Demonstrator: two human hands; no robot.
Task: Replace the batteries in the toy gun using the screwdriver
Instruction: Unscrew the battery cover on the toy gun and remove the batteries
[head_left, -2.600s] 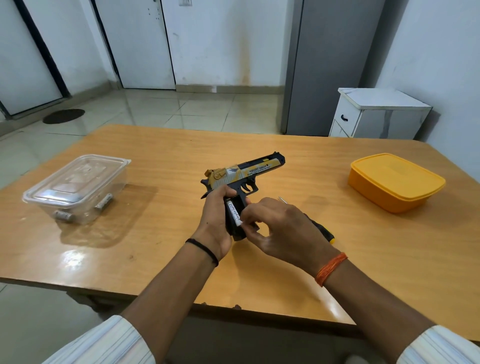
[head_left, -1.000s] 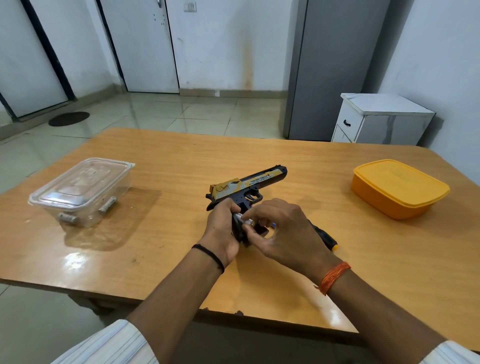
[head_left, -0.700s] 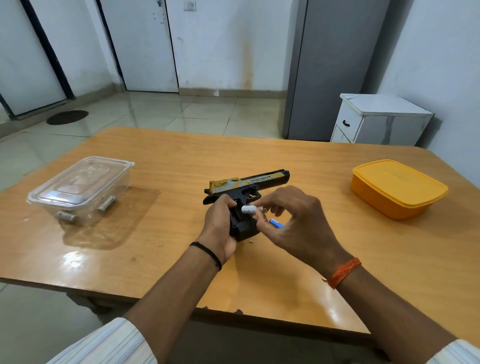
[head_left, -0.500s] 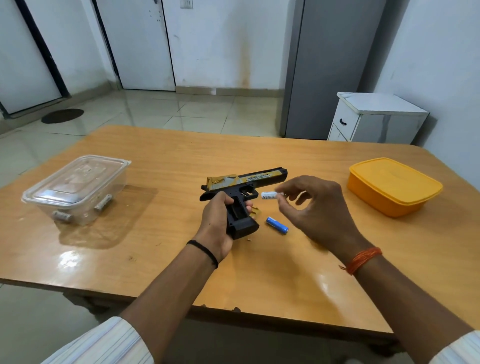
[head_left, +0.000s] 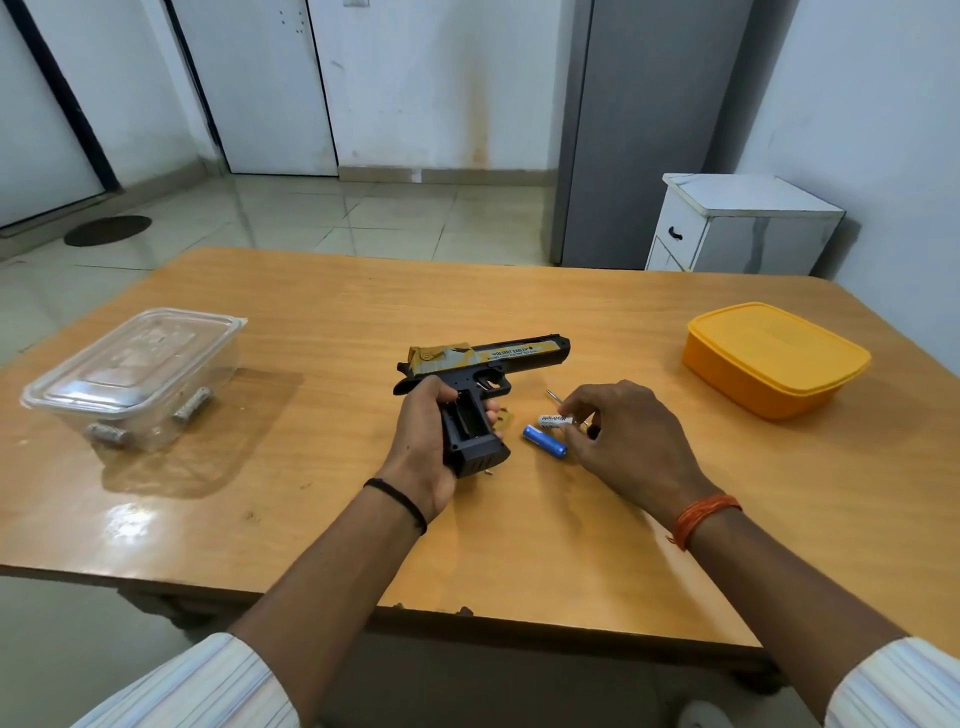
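Observation:
A black and gold toy gun (head_left: 485, 364) lies at the middle of the wooden table (head_left: 322, 312), barrel to the right. My left hand (head_left: 423, 447) grips its black handle, whose battery slot faces up and looks open. To the right, my right hand (head_left: 631, 441) pinches a white battery (head_left: 555, 420) just above the tabletop. A blue battery (head_left: 544, 441) lies on the table beside the white one. The metal tip of the screwdriver (head_left: 554, 396) pokes out behind my right hand; its handle is mostly hidden.
A clear lidded plastic box (head_left: 135, 374) holding batteries stands at the left. A closed yellow box (head_left: 774, 358) stands at the right. A small gold piece (head_left: 505, 417) lies by the gun's handle. A white cabinet (head_left: 743, 223) stands beyond the table.
My right hand pulled a white battery out of the gun's handle and carried it right, then lowered it beside the blue battery now lying on the table. My left hand kept its grip.

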